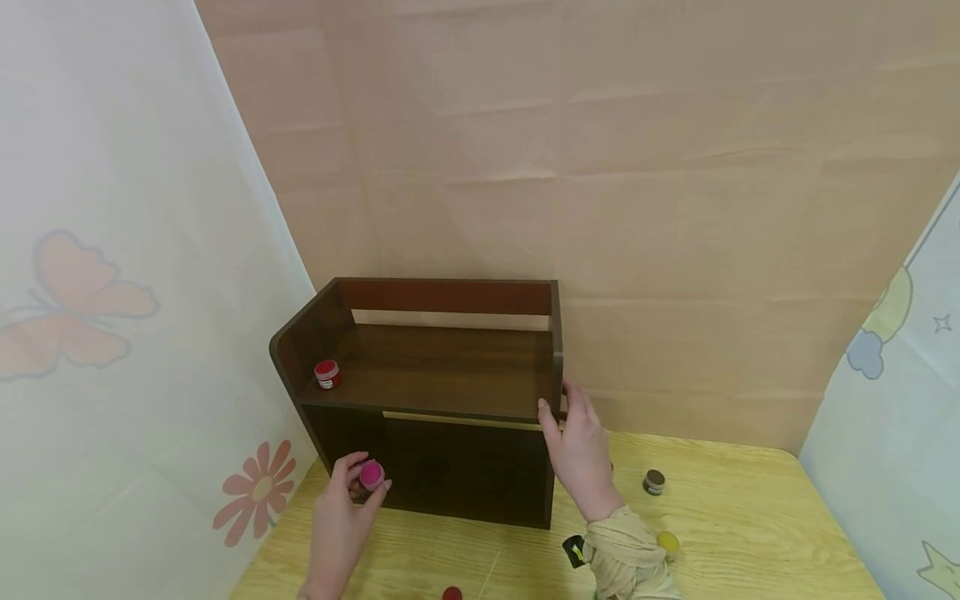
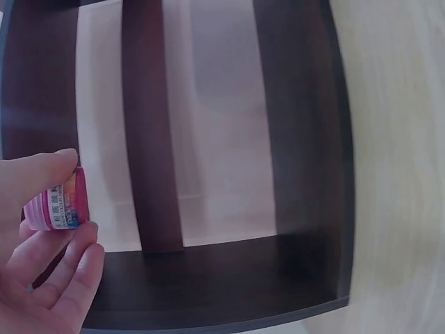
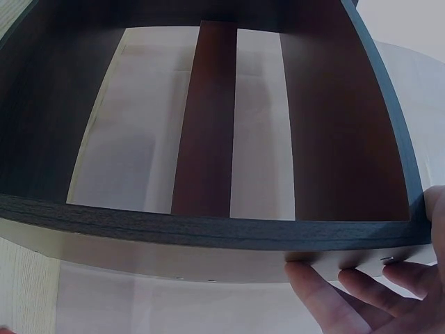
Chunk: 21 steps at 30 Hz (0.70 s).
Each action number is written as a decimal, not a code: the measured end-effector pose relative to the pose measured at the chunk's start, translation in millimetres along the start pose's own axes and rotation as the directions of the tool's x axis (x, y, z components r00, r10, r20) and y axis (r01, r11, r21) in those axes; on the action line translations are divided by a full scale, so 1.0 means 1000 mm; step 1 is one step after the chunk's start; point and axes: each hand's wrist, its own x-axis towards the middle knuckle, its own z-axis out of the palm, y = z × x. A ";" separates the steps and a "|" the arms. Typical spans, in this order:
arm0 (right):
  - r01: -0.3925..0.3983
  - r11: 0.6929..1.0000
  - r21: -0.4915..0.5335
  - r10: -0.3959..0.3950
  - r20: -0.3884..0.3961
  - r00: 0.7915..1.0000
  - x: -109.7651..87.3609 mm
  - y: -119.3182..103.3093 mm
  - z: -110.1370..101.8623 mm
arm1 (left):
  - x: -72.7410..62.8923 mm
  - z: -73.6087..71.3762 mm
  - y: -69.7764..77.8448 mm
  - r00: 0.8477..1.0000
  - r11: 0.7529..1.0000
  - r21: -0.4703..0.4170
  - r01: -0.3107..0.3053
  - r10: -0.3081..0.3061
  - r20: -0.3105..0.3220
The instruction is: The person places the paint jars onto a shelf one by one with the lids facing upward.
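"Bunched beige sleeve [image 1: 628,552] in the foreground, a black item with a yellow mark [image 1: 573,551] just beside it. What surrounds them?"

"On the wood-grain surface [image 1: 742,525], a yellow-lidded jar [image 1: 667,542] sits close by the sleeve, a dark-lidded jar [image 1: 654,482] farther back, and a red lid [image 1: 452,593] at the frame's lower edge."

"And beyond?"

"A dark brown shelf unit [image 1: 442,367] stands before a tan backdrop [image 1: 600,167], with a red jar [image 1: 327,375] at the left end of its upper board."

"The person's pose?"

"The left grip [image 1: 342,504] pinches a pink jar [image 1: 372,475] between thumb and fingers at the unit's lower opening, near its left side; whether the jar is inside cannot be told. The right grip [image 1: 582,446] clasps the unit's right side panel, thumb at the front edge, fingers against the outer face."
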 end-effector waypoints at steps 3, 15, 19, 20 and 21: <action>0.000 1.000 -0.002 0.000 0.002 1.000 0.000 0.000 0.000 | 0.003 -0.002 0.005 0.999 0.999 -0.034 -0.025 0.023 -0.043; -0.014 1.000 -0.008 0.014 0.010 1.000 0.000 -0.001 -0.001 | 0.020 -0.014 0.019 0.957 0.975 0.007 -0.223 0.220 -0.189; -0.019 1.000 -0.010 0.019 0.013 1.000 -0.001 0.000 -0.001 | 0.026 -0.020 0.024 0.936 0.960 -0.001 -0.280 0.272 -0.224; -0.019 1.000 -0.011 0.019 0.013 1.000 -0.001 0.000 -0.001 | 0.028 -0.021 0.026 0.935 0.959 -0.013 -0.284 0.274 -0.226; -0.018 1.000 -0.010 0.018 0.013 1.000 -0.001 0.000 0.000 | 0.030 -0.023 0.027 0.934 0.958 -0.024 -0.287 0.274 -0.227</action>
